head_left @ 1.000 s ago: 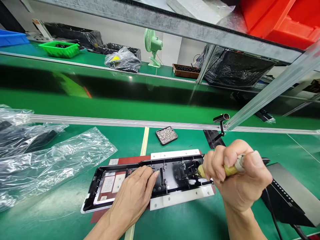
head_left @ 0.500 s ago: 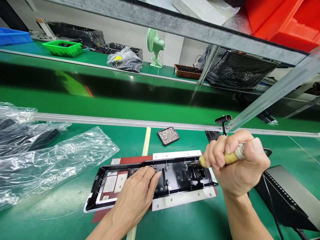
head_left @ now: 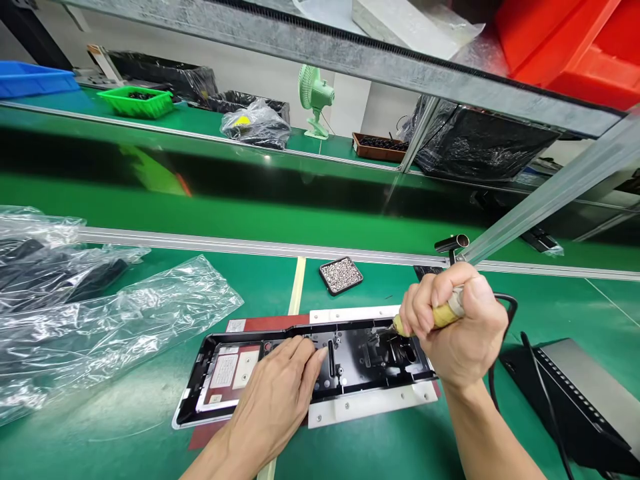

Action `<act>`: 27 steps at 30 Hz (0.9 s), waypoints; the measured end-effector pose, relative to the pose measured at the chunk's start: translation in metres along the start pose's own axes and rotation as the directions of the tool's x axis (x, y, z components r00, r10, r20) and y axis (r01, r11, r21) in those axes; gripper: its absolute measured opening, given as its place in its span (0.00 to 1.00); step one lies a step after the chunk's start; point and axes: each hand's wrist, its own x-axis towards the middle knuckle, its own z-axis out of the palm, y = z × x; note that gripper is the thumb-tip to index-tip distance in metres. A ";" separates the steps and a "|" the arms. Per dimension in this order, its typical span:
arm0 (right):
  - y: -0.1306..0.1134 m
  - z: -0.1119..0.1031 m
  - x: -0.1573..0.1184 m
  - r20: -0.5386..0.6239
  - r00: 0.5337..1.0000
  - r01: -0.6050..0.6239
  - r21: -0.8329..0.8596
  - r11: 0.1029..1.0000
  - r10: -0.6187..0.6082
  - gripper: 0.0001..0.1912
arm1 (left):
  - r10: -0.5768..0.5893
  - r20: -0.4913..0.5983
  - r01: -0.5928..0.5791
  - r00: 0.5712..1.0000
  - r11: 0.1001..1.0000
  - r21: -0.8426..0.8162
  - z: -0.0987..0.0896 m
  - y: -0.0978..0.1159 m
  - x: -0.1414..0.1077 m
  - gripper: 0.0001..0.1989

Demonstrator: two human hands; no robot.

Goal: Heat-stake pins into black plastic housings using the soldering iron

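A long black plastic housing [head_left: 357, 350] lies open side up on a red base [head_left: 270, 323] with white strips [head_left: 373, 405] along its sides. My left hand [head_left: 283, 373] rests across its middle, fingers bent down onto it and thumb apart; the fingertips are partly hidden. My right hand [head_left: 453, 320] is wrapped around the yellow handle of a corded soldering iron [head_left: 440, 316]. The iron's tip points down and left into the housing's right half; I cannot tell exactly what it touches. Just beyond the housing sits a small black tray [head_left: 341, 275] full of tiny metal pieces.
Transparent plastic bags [head_left: 115, 333] cover the left of the green bench. A metal tube holder [head_left: 451, 244] stands behind my right hand. At right lies a black and grey box [head_left: 575, 400] with a cable. A metal shelf [head_left: 350, 57] with a red bin [head_left: 575, 50] hangs overhead.
My right hand and the soldering iron have moved slightly left and tilted a little differently, the tip still inside the housing. My left hand stays on the housing. The whole view has shifted slightly.
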 end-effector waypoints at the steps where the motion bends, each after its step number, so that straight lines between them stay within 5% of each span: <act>1: 0.001 0.000 0.000 0.004 1.000 -0.002 -0.002 1.000 0.002 0.19 | -0.001 0.002 0.001 1.000 1.000 -0.003 0.000 0.000 0.000 0.17; 27: 0.020 -0.012 0.008 0.194 0.980 -0.046 -0.019 0.999 0.049 0.21 | -0.041 0.079 0.045 0.996 0.998 -0.043 -0.005 -0.003 -0.002 0.17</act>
